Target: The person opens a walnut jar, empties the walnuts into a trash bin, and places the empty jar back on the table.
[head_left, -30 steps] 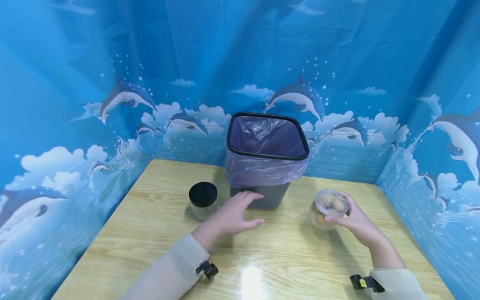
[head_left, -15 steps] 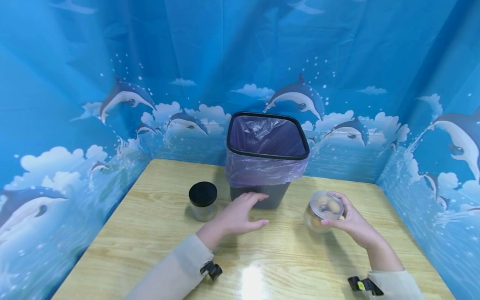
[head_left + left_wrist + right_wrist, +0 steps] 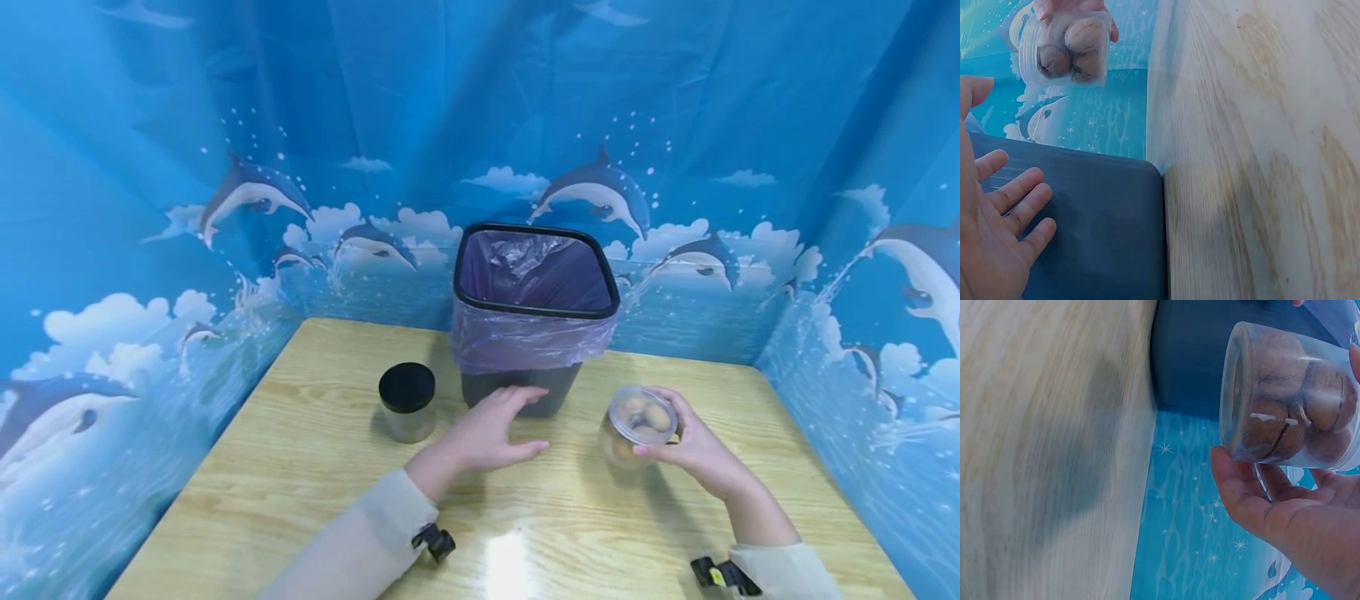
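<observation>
I had the clear jar (image 3: pixel 628 433) in the right hand (image 3: pixel 697 450), held off the bench (image 3: pixel 300 492) to the right of the bin (image 3: pixel 480 383), with what looked like walnuts (image 3: pixel 1282 425) showing through its wall. The thumb pressed one side and the fingers the other. The left hand (image 3: pixel 483 437) stood in front of the bin, fingers spread, holding nothing. I judged the jar fairly light, though its loose load would probably roll and shift the balance if tipped. The wall looked like smooth plastic, stiff enough but apt to slip, and perhaps to flex under a hard squeeze. I reckoned the surest hold was round mid-body, thumb opposite fingers, not at the rim; whether a lid closed it, I could not tell.
</observation>
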Tool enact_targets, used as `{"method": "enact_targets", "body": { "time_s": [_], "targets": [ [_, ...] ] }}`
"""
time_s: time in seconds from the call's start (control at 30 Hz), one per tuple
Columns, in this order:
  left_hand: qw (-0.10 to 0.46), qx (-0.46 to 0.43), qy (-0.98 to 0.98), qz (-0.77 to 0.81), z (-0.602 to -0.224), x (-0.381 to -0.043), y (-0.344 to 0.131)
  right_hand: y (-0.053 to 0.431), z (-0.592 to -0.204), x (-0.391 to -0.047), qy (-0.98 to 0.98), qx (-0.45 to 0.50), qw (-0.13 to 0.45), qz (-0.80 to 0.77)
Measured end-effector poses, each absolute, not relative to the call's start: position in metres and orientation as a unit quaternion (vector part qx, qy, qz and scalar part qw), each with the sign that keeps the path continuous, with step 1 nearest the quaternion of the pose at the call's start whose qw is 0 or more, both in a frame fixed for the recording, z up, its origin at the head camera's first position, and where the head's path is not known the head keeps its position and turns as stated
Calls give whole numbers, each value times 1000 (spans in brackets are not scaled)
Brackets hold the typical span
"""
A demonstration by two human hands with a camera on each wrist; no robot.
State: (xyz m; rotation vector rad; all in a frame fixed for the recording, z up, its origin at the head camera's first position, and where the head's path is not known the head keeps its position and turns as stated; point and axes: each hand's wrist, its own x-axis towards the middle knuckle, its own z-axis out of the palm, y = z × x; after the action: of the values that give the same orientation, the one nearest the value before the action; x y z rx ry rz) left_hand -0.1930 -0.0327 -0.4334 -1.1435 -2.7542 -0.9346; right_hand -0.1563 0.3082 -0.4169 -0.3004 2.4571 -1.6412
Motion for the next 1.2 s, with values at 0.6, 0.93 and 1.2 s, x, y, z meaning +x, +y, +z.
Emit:
{"method": "enact_targets", "body": {
  "time_s": [0.6,0.93,1.2],
  "targets": [
    [9,-380,-866,-325,-437,-192,-9,288,-420,-155,819,-139,86,-549],
    [7,-376,-866,-331,-437,-190,-1,281,-423,-156,809,-169,91,-556],
    [-3,-372,-864,-341,-434,-188,3,276,-423,-156,813,-158,98,-552]
  ]
}}
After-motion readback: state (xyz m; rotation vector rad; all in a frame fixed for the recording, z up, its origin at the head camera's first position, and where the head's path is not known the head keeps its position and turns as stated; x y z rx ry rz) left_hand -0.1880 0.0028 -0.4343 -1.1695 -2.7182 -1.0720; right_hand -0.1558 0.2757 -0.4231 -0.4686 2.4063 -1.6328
